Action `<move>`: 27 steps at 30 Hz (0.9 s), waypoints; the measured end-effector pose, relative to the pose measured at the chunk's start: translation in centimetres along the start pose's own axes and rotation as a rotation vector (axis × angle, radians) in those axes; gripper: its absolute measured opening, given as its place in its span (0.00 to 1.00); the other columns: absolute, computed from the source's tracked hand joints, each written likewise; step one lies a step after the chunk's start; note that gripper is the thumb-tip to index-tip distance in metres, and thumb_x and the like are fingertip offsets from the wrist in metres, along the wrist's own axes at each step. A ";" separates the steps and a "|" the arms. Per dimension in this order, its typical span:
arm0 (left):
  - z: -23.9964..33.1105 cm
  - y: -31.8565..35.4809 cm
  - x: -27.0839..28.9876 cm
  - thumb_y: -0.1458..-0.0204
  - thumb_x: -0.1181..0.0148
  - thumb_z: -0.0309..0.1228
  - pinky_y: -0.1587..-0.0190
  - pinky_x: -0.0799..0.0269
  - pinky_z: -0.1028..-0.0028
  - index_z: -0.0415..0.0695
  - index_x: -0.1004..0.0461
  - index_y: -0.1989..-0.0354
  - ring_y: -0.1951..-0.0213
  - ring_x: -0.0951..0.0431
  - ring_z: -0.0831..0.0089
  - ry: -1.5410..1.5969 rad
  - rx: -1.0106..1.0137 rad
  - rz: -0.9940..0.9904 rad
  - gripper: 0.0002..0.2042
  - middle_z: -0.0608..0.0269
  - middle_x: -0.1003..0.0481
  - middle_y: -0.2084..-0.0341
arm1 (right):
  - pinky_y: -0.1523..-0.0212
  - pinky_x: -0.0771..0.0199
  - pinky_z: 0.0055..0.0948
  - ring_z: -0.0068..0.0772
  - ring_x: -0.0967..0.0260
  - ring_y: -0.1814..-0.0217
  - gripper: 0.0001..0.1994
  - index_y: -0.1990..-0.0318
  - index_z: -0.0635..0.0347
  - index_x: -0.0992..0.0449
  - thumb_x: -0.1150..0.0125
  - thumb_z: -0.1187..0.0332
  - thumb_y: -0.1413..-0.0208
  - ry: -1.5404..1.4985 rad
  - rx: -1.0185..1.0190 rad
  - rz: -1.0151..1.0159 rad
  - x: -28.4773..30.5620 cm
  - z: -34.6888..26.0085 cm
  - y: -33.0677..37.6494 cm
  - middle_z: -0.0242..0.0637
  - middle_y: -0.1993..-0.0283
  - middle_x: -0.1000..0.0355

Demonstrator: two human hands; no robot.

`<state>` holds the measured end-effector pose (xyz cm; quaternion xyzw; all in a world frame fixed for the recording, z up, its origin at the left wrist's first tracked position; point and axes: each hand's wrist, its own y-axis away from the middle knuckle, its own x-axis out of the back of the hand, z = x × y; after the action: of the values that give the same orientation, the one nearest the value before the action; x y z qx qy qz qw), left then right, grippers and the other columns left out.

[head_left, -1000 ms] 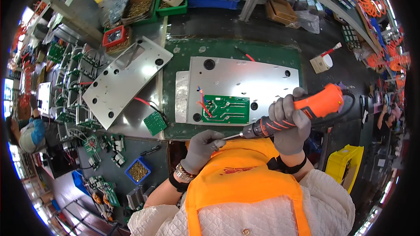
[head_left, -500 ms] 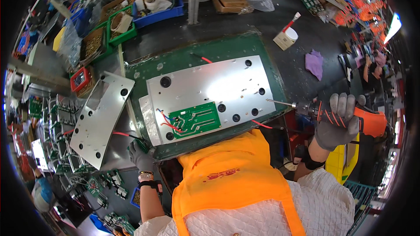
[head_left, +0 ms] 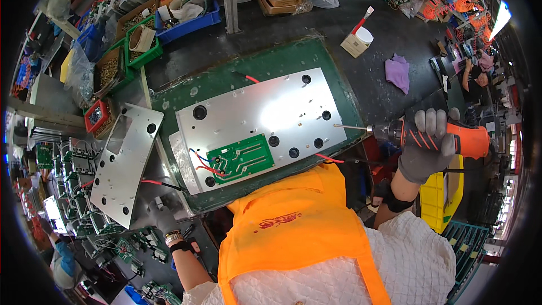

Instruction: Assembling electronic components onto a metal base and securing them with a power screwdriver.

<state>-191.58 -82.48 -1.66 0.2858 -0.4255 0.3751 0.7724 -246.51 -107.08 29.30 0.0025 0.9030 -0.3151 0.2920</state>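
Observation:
My right hand [head_left: 432,141] grips an orange and black power screwdriver [head_left: 416,135]. Its long bit points left, the tip at the right edge of a large silver metal plate [head_left: 237,107]. That plate lies on a green mat [head_left: 293,56] and has black round grommets. A green circuit board [head_left: 243,158] with red and blue wires lies on the plate's near left part. Low on the left, my gloved left hand [head_left: 162,217] has its fingers stretched forward, with nothing seen in them. It is nearest to a second silver plate [head_left: 132,158], apart from it.
Green bins [head_left: 144,51] and a blue bin [head_left: 192,25] of parts stand at the far left, beside a red tray [head_left: 97,116]. A white cup [head_left: 364,35], a small carton [head_left: 354,46] and a purple cloth [head_left: 397,73] sit at the far right. A metal post [head_left: 230,0] rises behind the mat.
My left hand has moved back and left, away from the mat's corner; the small green piece seen at its fingers is gone from there. The view has shifted slightly; the screwdriver stays at the plate's right edge.

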 end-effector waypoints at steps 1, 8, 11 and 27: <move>-0.7 -0.2 0.3 0.55 0.46 0.16 0.49 0.30 0.63 0.36 0.28 0.51 0.54 0.25 0.55 -0.033 -0.006 0.043 0.19 0.49 0.26 0.56 | 0.66 0.46 0.26 0.19 0.49 0.72 0.22 0.47 0.64 0.37 0.38 0.69 0.47 0.005 0.001 -0.006 0.1 0.1 -0.2 0.24 0.75 0.46; 1.7 0.5 4.0 0.49 0.52 0.18 0.47 0.31 0.70 0.31 0.38 0.40 0.49 0.26 0.61 0.662 0.189 0.183 0.25 0.46 0.30 0.46 | 0.65 0.44 0.27 0.20 0.49 0.71 0.21 0.45 0.64 0.37 0.43 0.69 0.45 -0.027 0.006 -0.028 0.7 0.6 -1.7 0.26 0.72 0.44; 8.7 2.4 7.4 0.47 0.53 0.23 0.48 0.27 0.68 0.32 0.38 0.39 0.50 0.24 0.63 1.183 0.101 -0.041 0.24 0.50 0.27 0.49 | 0.63 0.44 0.28 0.21 0.47 0.69 0.22 0.45 0.64 0.38 0.42 0.68 0.46 -0.025 -0.017 0.008 1.0 0.8 -2.0 0.26 0.72 0.43; 25.9 5.7 5.9 0.44 0.50 0.18 0.48 0.30 0.73 0.34 0.41 0.37 0.52 0.26 0.73 1.349 -0.001 -0.431 0.24 0.53 0.26 0.51 | 0.62 0.44 0.26 0.20 0.48 0.68 0.23 0.45 0.66 0.38 0.39 0.69 0.47 -0.151 -0.137 0.060 2.5 3.0 -2.4 0.27 0.70 0.45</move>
<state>-205.59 -97.04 16.41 0.0686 0.2119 0.3090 0.9246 -247.47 -111.17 27.42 -0.0141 0.8974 -0.2428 0.3681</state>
